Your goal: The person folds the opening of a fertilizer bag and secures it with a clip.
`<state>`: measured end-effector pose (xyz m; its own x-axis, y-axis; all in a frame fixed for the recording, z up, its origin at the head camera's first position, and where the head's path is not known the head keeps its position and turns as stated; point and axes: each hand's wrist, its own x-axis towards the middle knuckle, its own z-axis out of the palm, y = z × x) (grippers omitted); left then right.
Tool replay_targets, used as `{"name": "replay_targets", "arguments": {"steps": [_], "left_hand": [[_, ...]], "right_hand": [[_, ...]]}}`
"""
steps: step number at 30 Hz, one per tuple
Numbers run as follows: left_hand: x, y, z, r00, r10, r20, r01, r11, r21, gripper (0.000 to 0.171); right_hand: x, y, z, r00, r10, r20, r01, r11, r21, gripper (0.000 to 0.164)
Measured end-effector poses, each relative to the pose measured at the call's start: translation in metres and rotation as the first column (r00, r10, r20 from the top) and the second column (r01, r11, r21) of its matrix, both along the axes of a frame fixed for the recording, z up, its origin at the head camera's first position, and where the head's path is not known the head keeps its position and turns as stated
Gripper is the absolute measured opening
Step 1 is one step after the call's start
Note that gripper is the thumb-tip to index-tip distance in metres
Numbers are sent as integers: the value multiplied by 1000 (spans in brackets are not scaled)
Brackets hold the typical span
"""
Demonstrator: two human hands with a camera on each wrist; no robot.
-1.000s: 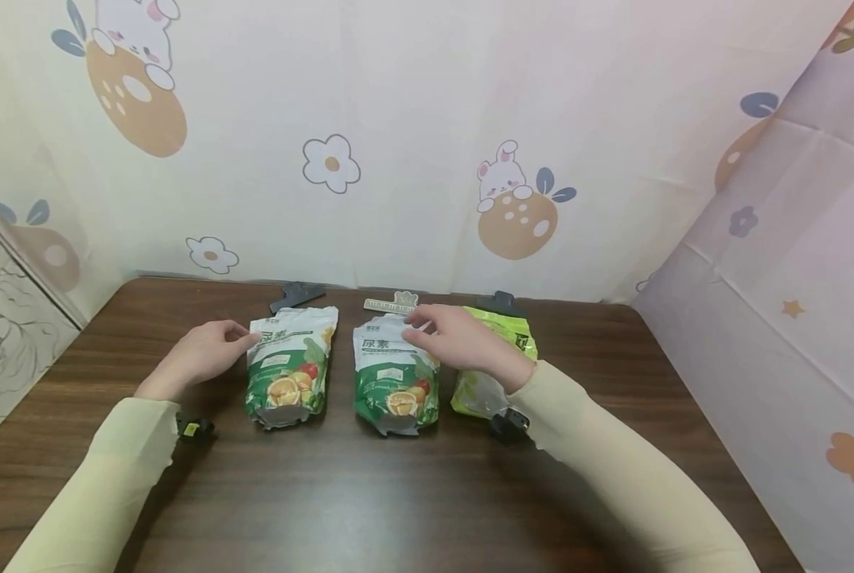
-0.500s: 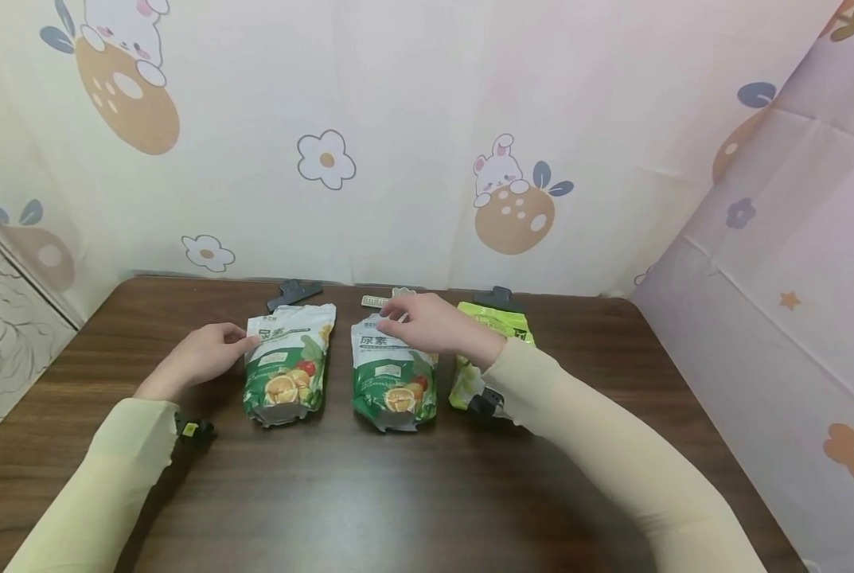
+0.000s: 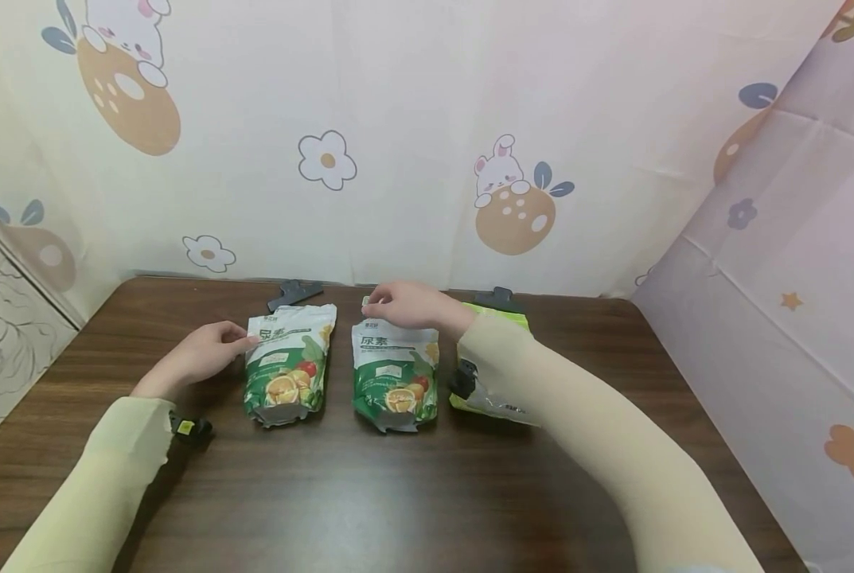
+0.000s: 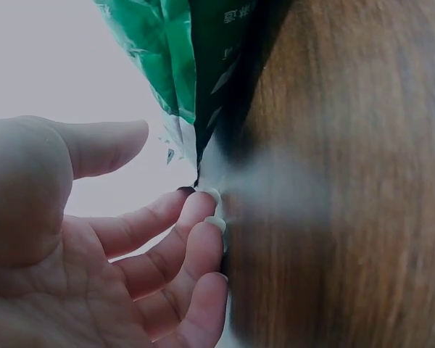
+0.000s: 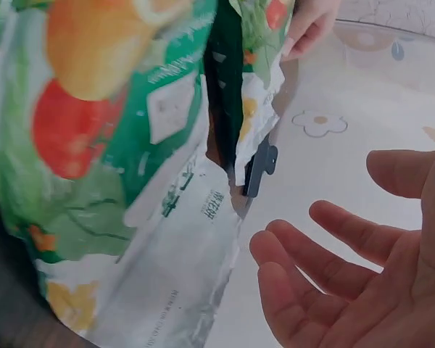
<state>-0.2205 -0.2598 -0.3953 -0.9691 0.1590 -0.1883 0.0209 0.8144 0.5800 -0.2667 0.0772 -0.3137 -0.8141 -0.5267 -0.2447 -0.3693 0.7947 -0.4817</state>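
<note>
My left hand (image 3: 200,350) lies by the left edge of the left green-and-white pouch (image 3: 288,370), which has fruit printed on it. In the left wrist view its thumb stands apart from the loosely bent fingers (image 4: 199,246), whose tips are right at the pouch's edge. Over the top end of a matching middle pouch (image 3: 395,378) is my right hand (image 3: 415,306). Seen from the right wrist, its fingers (image 5: 333,268) are spread and loosely bent, with nothing held. A pale bag clip (image 3: 366,303) behind the middle pouch is mostly hidden by this hand.
A yellow-green pouch (image 3: 498,406) lies at right, partly covered by the right sleeve. Black clips sit along the back edge, one behind the left pouch (image 3: 295,294) and one behind the yellow-green pouch (image 3: 497,299). Behind the brown table (image 3: 312,509) hangs a printed curtain (image 3: 398,95).
My right hand has moved left and back, from the middle pouch's upper right to its top edge, now over the pale clip. The left hand has stayed by the left pouch.
</note>
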Motion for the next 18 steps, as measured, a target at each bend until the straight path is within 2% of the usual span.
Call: {"name": "replay_targets", "arguments": {"steps": [9, 14, 18], "left_hand": [[-1, -1, -2, 1000, 3, 26, -3, 1000, 5, 65], [-2, -3, -2, 1000, 0, 29, -1, 1000, 1, 65], [-2, -3, -4, 1000, -6, 18, 6, 1000, -5, 63]], "right_hand": [[-10, -20, 12, 999, 17, 38, -17, 1000, -8, 46], [-15, -31, 9, 994, 16, 105, -13, 999, -34, 46], [-15, -40, 3, 986, -13, 166, 27, 996, -80, 43]]}}
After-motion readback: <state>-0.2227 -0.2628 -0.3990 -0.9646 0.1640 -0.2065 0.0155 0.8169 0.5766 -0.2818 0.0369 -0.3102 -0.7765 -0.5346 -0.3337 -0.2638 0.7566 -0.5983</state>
